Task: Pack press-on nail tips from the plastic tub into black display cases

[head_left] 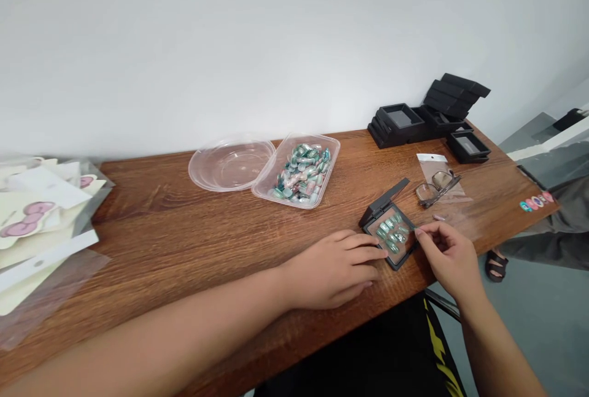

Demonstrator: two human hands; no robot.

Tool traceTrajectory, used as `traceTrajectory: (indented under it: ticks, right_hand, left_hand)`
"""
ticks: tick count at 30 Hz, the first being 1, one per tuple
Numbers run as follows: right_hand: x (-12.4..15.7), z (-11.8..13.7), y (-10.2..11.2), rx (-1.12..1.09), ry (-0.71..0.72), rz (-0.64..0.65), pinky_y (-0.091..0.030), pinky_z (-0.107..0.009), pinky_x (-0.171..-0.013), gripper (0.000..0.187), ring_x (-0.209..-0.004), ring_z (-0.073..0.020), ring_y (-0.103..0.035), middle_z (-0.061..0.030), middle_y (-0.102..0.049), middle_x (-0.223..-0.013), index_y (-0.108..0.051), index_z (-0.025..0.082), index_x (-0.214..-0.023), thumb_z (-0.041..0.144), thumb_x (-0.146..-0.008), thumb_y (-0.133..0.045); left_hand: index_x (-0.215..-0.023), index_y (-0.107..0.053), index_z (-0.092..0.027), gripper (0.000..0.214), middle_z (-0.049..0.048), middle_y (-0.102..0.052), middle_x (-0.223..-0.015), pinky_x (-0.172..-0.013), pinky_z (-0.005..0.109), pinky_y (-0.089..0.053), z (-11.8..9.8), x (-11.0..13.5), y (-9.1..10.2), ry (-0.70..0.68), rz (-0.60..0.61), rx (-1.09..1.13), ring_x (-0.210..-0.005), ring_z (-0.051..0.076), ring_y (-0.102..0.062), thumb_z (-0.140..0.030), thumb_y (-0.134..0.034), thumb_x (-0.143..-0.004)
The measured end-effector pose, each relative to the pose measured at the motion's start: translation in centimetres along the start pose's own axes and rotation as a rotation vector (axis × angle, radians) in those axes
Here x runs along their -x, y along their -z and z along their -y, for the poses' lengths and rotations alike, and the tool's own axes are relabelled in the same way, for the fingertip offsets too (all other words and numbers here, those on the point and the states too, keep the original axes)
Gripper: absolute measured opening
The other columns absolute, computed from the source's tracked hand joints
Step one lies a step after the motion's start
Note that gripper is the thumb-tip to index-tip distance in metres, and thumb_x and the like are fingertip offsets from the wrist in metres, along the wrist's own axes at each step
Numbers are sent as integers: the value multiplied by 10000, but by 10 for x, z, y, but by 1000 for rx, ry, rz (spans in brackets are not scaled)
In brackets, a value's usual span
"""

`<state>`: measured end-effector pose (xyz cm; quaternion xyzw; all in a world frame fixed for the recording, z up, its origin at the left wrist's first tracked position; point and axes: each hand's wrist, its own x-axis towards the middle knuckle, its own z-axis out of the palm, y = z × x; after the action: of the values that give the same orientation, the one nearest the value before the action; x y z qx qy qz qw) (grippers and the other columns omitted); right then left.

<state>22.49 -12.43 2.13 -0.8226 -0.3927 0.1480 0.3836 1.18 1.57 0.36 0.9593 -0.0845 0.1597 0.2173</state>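
Observation:
A small black case (pixel 399 257) with its lid raised lies on the wooden table in front of me. Several shiny green press-on nails (pixel 391 231) are set out in rows on its clear panel. My left hand (pixel 338 269) rests on the table with fingers stretched out, fingertips touching the near left edge of the case. At the right edge of the case, my right hand (pixel 448 256) has thumb and forefinger pinched together; what is between them is too small to make out. One loose pale nail (pixel 438 218) lies just beyond the right hand.
Behind stand a clear tub (pixel 317 197) of loose green and pink nails and a round clear lid (pixel 202 176). Glasses (pixel 427 194) lie on a plastic bag (pixel 427 167). Black cases (pixel 391 130) are stacked at back right, bagged cards (pixel 41 219) at left. Someone's sandalled foot (pixel 496 265) shows.

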Motion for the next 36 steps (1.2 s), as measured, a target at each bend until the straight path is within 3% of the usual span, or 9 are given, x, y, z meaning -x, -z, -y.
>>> traceTrajectory:
  ticks: [13,18,26,36]
  right_hand:
    - [14,-4,-1,344,73,-79,-369,-250,-493,300,-491,-139,-508,49,-547,-571,-616,247,-815,537,-882,-576]
    - [5,-9,6,304,226,-38,-411,-256,-503,296,-493,-134,-506,44,-557,-614,-682,234,-993,496,-882,-602]
    - [-9,-13,7,234,410,-39,-435,-273,-511,246,-511,-134,-522,13,-596,-624,-767,202,-872,405,-907,-633]
    - [-19,-11,-3,211,468,-15,-425,-265,-531,215,-507,-123,-507,28,-586,-593,-792,196,-887,336,-923,-633]
  left_hand:
    - [-1132,-661,-209,225,26,-611,-1432,-1120,376,-369,0,1,0,5,11,-5,-1363,240,-503,-254,-465,-1030]
    - [-1120,-661,-205,231,26,-620,-1422,-1107,371,-377,0,1,0,-1,1,-17,-1356,238,-508,-263,-453,-1039]
    - [-1109,-658,-210,222,23,-622,-1419,-1095,370,-384,0,1,0,0,2,-29,-1353,234,-514,-266,-456,-1038]
    - [-1107,-655,-203,225,23,-623,-1419,-1088,356,-373,0,1,-1,-10,-15,-22,-1346,217,-527,-262,-448,-1041]
